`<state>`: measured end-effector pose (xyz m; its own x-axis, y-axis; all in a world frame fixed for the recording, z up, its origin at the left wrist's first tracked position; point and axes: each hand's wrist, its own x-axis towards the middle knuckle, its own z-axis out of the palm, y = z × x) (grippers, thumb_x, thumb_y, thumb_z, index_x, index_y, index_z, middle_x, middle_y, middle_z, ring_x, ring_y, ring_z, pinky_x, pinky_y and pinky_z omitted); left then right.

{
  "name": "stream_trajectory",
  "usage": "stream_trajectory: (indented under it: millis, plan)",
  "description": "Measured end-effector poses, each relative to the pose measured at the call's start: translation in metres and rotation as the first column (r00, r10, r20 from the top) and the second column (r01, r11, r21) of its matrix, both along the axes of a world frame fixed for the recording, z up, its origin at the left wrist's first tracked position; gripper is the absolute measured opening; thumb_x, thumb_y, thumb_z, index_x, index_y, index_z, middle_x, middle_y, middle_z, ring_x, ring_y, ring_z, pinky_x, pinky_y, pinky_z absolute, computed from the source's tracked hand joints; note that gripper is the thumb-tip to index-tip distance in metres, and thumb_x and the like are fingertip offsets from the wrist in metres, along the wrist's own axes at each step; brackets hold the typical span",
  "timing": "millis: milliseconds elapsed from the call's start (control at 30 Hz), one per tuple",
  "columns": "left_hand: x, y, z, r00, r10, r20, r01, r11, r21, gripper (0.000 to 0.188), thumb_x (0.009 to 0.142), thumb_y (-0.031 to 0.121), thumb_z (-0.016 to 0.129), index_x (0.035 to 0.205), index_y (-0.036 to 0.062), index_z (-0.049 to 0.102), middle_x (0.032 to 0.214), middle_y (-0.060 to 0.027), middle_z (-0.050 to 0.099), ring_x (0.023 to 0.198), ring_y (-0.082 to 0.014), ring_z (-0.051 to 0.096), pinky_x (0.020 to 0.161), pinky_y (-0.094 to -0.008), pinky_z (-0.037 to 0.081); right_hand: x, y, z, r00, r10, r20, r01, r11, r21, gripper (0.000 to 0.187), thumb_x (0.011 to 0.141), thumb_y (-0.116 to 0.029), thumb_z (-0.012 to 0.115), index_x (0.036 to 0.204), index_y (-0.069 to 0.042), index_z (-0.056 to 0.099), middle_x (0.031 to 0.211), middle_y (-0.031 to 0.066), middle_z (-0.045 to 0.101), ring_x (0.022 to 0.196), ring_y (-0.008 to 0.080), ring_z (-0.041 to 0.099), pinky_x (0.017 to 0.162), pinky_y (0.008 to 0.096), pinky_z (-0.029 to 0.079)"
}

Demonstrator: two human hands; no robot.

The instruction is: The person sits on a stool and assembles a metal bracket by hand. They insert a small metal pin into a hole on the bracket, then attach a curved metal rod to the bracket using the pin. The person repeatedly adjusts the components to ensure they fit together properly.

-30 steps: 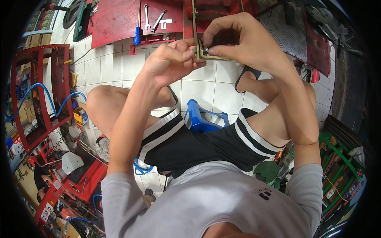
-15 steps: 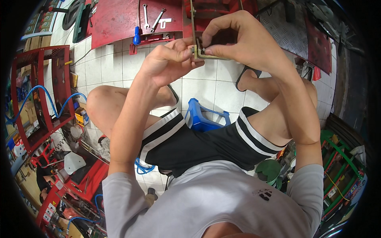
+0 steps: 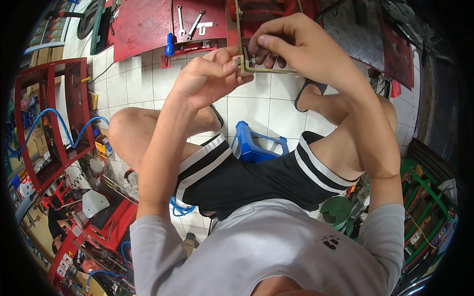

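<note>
1. Over a white tiled floor [image 3: 143, 84], a seated person raises a thin metal bracket [image 3: 240, 37] above the knees, close to eye level, seemingly to see its corner.
2. Left hand [image 3: 207, 76] pinches a small fastener at that corner; right hand [image 3: 296, 44] grasps the bracket's lower bar from above, steadying it.
3. Red panel [image 3: 148, 22] with two wrenches [image 3: 187, 19] and a blue-handled screwdriver [image 3: 170, 47] lies just beyond the hands.
4. Blue stool [image 3: 252, 143] sits beneath; red frames [image 3: 49, 118] crowd the left, leaving open tiles between.
</note>
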<state>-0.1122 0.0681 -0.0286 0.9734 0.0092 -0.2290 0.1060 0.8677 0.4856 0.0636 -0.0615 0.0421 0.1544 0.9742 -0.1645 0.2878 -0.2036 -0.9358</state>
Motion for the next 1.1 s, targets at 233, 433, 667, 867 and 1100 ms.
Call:
stream_trajectory:
  millis: [233, 433, 667, 867, 1100]
  plan:
    - [-0.002, 0.003, -0.005, 0.999, -0.021, 0.035, 0.022, 0.999, -0.027, 0.038, 0.084, 0.013, 0.072, 0.056, 0.0089, 0.047, 0.123, -0.0099, 0.055, 0.106, -0.0221, 0.053, 0.096, -0.0387, 0.038, 0.002, -0.001, 0.007, 0.993, -0.010, 0.120, 0.018, 0.998, -0.064, 0.041, 0.100, -0.033, 0.052, 0.089, 0.001, 0.072, 0.078, 0.0047, 0.069, 0.075, 0.0100, 0.059, 0.070, 0.0270, 0.049]
    - [-0.001, 0.003, -0.003, 0.999, -0.027, 0.016, 0.027, 1.000, -0.007, 0.036, 0.083, 0.014, 0.073, 0.057, 0.0095, 0.049, 0.119, -0.0090, 0.056, 0.103, -0.0214, 0.053, 0.095, -0.0382, 0.038, 0.002, -0.003, 0.009, 0.997, -0.005, 0.080, 0.013, 0.994, -0.104, 0.045, 0.100, -0.038, 0.050, 0.088, -0.001, 0.073, 0.079, 0.0040, 0.069, 0.075, 0.0101, 0.059, 0.072, 0.0264, 0.047]
    - [0.000, 0.001, 0.001, 1.000, -0.012, 0.000, 0.012, 1.000, 0.003, 0.036, 0.083, 0.014, 0.073, 0.056, 0.0097, 0.049, 0.116, -0.0085, 0.056, 0.100, -0.0208, 0.052, 0.092, -0.0364, 0.037, 0.000, -0.004, 0.005, 0.996, -0.039, 0.082, 0.039, 0.999, 0.000, 0.050, 0.096, -0.044, 0.050, 0.088, -0.001, 0.075, 0.081, 0.0153, 0.072, 0.076, 0.0238, 0.068, 0.073, 0.0331, 0.051]
    - [0.000, 0.000, 0.003, 1.000, -0.015, 0.014, 0.015, 1.000, 0.001, 0.037, 0.083, 0.015, 0.074, 0.056, 0.0098, 0.049, 0.116, -0.0080, 0.056, 0.099, -0.0204, 0.052, 0.092, -0.0358, 0.037, -0.001, -0.005, 0.008, 0.994, -0.035, 0.103, 0.036, 0.999, -0.016, 0.052, 0.096, -0.046, 0.049, 0.090, -0.001, 0.075, 0.080, 0.0144, 0.072, 0.074, 0.0234, 0.067, 0.071, 0.0344, 0.050]
    - [0.000, 0.000, 0.003, 1.000, -0.011, -0.005, 0.011, 1.000, 0.027, 0.036, 0.083, 0.014, 0.073, 0.056, 0.0101, 0.050, 0.115, -0.0078, 0.056, 0.100, -0.0202, 0.054, 0.092, -0.0366, 0.038, 0.004, -0.005, 0.009, 1.000, 0.015, 0.025, -0.014, 0.999, -0.044, 0.053, 0.099, -0.046, 0.046, 0.093, 0.000, 0.072, 0.087, 0.0111, 0.070, 0.085, 0.0196, 0.064, 0.081, 0.0314, 0.047]
